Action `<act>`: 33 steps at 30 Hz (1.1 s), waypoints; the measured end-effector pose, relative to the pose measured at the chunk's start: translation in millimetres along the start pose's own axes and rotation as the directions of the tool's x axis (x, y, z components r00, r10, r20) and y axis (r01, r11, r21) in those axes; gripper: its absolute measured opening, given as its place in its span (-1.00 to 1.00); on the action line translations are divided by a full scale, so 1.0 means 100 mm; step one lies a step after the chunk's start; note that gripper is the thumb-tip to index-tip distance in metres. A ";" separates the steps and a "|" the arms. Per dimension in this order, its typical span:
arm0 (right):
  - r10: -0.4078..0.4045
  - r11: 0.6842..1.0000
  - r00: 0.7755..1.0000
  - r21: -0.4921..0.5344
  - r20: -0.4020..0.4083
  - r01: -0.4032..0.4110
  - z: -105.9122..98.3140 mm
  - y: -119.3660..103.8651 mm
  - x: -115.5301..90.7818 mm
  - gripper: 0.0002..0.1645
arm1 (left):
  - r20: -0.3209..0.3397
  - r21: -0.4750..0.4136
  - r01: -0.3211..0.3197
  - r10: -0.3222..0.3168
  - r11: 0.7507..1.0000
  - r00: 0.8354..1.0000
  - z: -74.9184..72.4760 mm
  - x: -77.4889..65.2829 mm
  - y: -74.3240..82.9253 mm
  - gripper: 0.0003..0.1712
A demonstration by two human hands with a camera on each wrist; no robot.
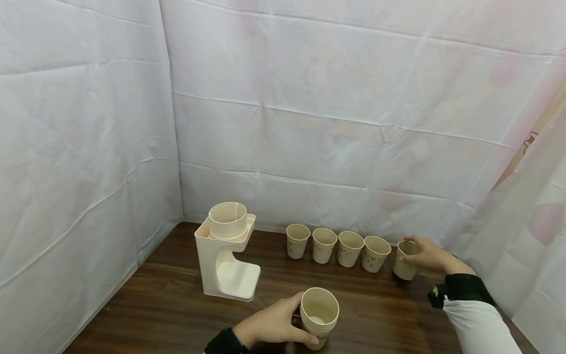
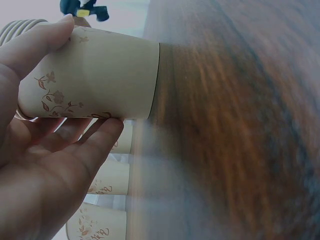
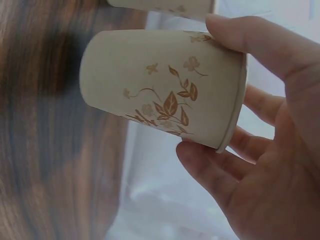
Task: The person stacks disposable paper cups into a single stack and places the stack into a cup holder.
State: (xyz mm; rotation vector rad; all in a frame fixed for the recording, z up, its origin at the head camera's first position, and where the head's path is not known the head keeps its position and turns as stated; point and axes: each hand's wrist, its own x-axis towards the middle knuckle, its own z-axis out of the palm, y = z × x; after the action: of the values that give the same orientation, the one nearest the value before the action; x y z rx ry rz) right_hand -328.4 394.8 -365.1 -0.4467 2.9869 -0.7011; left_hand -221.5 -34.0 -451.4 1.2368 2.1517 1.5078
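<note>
My left hand (image 1: pixel 280 319) grips a stack of nested beige paper cups (image 1: pixel 319 314) near the table's front. Several rims show bunched together at the top of the stack in the left wrist view, and brown flowers decorate its side (image 2: pixel 95 75). At the far right, my right hand (image 1: pixel 431 254) holds a single paper cup (image 3: pixel 160 85) near its rim, thumb on one side and fingers on the other. That cup is at the right end of a row of similar cups; the nearest of them is a flowered cup (image 1: pixel 376 254) just to its left.
Three more upright paper cups (image 1: pixel 297 241) continue the row leftward along the back wall sheet (image 1: pixel 309 123). A cream-coloured stand (image 1: pixel 210 265) with a round holder (image 1: pixel 227 221) on top sits at the left of the dark wooden table (image 1: pixel 168 290). White sheets hang on both sides.
</note>
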 end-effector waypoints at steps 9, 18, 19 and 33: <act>-0.132 0.985 0.985 -0.125 -0.108 0.118 -0.09 -0.20 -0.16 -0.22 | 0.011 -0.019 -0.008 0.008 1.000 1.000 0.00 0.00 0.00 -0.18; -0.190 0.980 0.973 -0.086 -0.127 0.180 -0.13 -0.53 -0.39 -0.28 | 0.008 -0.052 -0.006 0.007 0.999 1.000 0.00 0.00 0.01 -0.18; -0.198 0.978 0.971 -0.097 -0.136 0.186 -0.13 -0.56 -0.41 -0.28 | 0.008 -0.053 -0.006 0.006 0.999 1.000 0.00 0.00 0.01 -0.18; -0.273 0.961 0.938 -0.109 -0.212 0.254 -0.04 -0.91 -0.60 -0.26 | 0.012 -0.045 0.002 -0.001 0.999 1.000 -0.01 0.00 0.00 -0.18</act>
State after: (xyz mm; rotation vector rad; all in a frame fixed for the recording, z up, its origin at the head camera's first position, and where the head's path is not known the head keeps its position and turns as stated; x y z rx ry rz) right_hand -246.9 335.9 -323.2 -0.8407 3.2122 -0.6933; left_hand -222.3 -34.4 -450.8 1.2264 2.0990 1.5350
